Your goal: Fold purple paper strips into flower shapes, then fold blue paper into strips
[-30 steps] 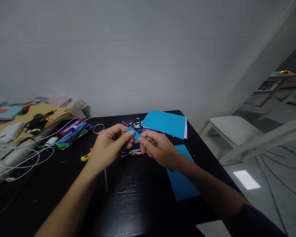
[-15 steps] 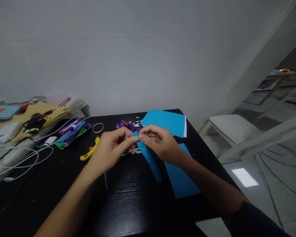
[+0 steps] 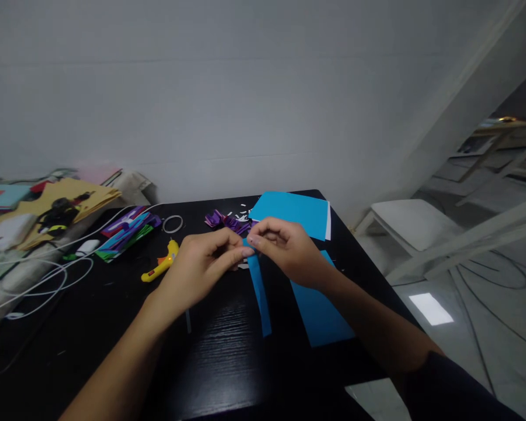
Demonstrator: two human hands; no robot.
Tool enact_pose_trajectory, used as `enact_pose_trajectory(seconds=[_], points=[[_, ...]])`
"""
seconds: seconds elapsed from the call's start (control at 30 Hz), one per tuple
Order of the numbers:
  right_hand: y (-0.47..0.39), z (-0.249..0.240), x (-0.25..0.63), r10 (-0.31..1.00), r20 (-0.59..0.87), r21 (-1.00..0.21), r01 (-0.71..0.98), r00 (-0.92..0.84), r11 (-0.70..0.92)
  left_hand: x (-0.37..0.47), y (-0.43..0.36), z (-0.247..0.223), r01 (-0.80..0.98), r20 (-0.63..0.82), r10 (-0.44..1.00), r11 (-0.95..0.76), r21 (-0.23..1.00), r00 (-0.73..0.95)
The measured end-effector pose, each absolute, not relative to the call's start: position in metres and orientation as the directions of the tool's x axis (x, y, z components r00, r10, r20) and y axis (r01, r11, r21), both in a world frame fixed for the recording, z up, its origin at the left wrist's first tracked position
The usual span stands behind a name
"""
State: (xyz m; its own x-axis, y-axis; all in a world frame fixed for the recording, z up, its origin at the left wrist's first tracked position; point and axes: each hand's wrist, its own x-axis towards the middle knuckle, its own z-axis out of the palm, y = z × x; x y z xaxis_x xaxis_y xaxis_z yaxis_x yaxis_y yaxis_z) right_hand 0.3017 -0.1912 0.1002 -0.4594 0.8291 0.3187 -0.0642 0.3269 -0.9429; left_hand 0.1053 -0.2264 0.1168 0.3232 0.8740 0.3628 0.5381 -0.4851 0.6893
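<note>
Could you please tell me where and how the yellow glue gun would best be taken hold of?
Probably by its handle, coming from above and the left. The yellow glue gun lies on its side, handle slanting left and toward the person, narrow tip pointing away; the left hand and forearm crowd its right side.

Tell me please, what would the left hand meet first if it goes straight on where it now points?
Left hand holds a narrow blue paper strip and would probably meet the bare right hand first; the exact contact is unclear, because one view hides depth.
</note>
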Motion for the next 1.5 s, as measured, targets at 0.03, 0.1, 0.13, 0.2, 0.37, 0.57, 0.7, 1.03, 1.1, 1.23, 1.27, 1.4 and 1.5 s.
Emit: enact_pose_trajectory(seconds=[0.03,0.1,0.13,0.2,0.37,0.57,0.7,1.03,1.1,1.23,1.27,1.4,1.5], points=[[-0.191,0.100,0.302,0.832,0.322,-0.942,-0.063,-0.452,0.330,0.105,-0.227,0.117,0.530,0.361,0.874,-0.485,0.696,0.325],[-0.191,0.100,0.302,0.834,0.325,-0.941,-0.070,-0.447,0.330,0.106,-0.227,0.117,0.517,0.352,0.875,-0.481,0.708,0.332],[-0.191,0.100,0.301,0.833,0.325,-0.942,-0.078,-0.448,0.326,0.106,-0.227,0.117,0.512,0.350,0.875,-0.481,0.712,0.334],[-0.191,0.100,0.301,0.830,0.320,-0.945,-0.095,-0.456,0.312,0.106,-0.228,0.117,0.507,0.356,0.871,-0.488,0.711,0.338],[-0.190,0.099,0.302,0.823,0.295,-0.956,-0.145,-0.486,0.257,0.106,-0.228,0.117,0.518,0.389,0.862,-0.507,0.689,0.326],[-0.188,0.100,0.303,0.814,0.291,-0.956,-0.119,-0.503,0.269,0.106,-0.229,0.117,0.543,0.413,0.847,-0.531,0.650,0.333],[-0.189,0.101,0.304,0.806,0.302,-0.952,-0.120,-0.509,0.282,0.104,-0.227,0.118,0.519,0.441,0.822,-0.569,0.638,0.359],[-0.191,0.105,0.305,0.782,0.276,-0.960,-0.125,-0.559,0.250,0.094,-0.219,0.119,0.450,0.647,0.668,-0.737,0.504,0.369],[-0.191,0.105,0.306,0.782,0.276,-0.960,-0.125,-0.559,0.249,0.093,-0.218,0.118,0.438,0.675,0.641,-0.759,0.482,0.366],[-0.190,0.102,0.306,0.771,0.266,-0.963,-0.124,-0.578,0.240,0.093,-0.217,0.117,0.429,0.696,0.611,-0.781,0.453,0.377],[-0.190,0.101,0.306,0.771,0.263,-0.964,-0.122,-0.581,0.237,0.093,-0.217,0.117,0.427,0.697,0.607,-0.784,0.450,0.381],[-0.188,0.100,0.307,0.767,0.258,-0.964,-0.107,-0.588,0.242,0.093,-0.217,0.117,0.415,0.694,0.602,-0.791,0.450,0.394],[-0.189,0.100,0.308,0.766,0.252,-0.964,-0.086,-0.591,0.250,0.092,-0.219,0.118,0.416,0.681,0.613,-0.784,0.461,0.402]])
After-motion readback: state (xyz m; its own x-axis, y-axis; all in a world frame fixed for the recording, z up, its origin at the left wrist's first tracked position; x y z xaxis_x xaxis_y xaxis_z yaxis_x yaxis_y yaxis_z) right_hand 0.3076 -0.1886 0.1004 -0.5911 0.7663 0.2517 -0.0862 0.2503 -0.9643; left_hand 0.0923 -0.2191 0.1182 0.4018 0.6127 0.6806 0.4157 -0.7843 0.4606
